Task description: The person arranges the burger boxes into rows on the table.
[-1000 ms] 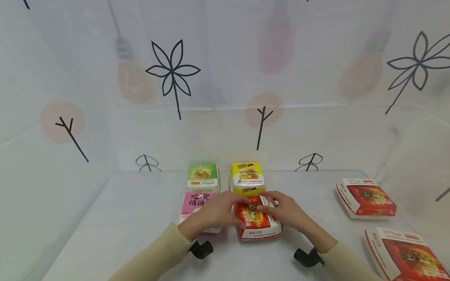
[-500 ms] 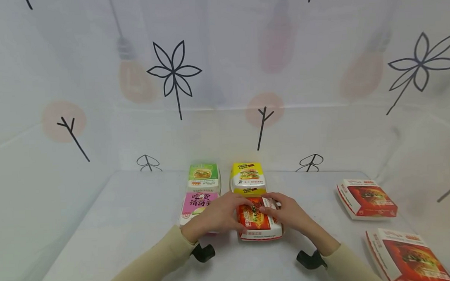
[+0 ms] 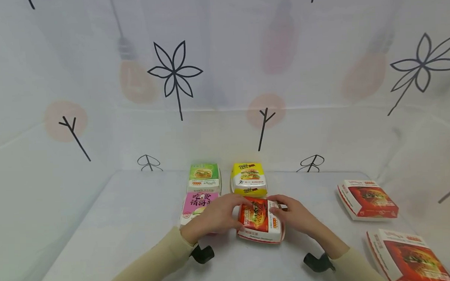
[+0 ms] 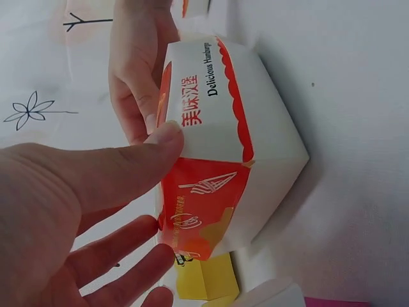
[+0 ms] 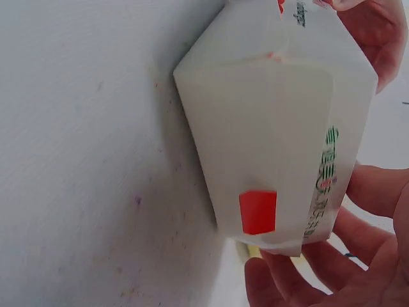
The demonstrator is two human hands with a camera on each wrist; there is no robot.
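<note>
A red and white burger box [image 3: 261,228] stands on the table between both hands, slightly turned. My left hand [image 3: 218,215] holds its left side, with the thumb [image 4: 167,135] at the front top corner and the fingers farther back along the red side. At the back right corner my right hand [image 3: 296,214] holds the box, thumb at the top edge and fingers [image 5: 332,259] bent round the far side. Directly behind it sits a yellow burger box [image 3: 248,179]. A pink burger box [image 3: 194,204], partly hidden by my left hand, lies to the left.
Behind the pink box stands a green burger box [image 3: 203,176]. Two more red and white boxes lie at the right, one farther back [image 3: 368,197] and a nearer box [image 3: 411,254] cut by the frame edge. A patterned white cloth [image 3: 222,74] hangs behind the table.
The red box between the hands has turned slightly clockwise, opening a small gap to the yellow box. My right hand has shifted right and a little nearer; the left has barely moved.
</note>
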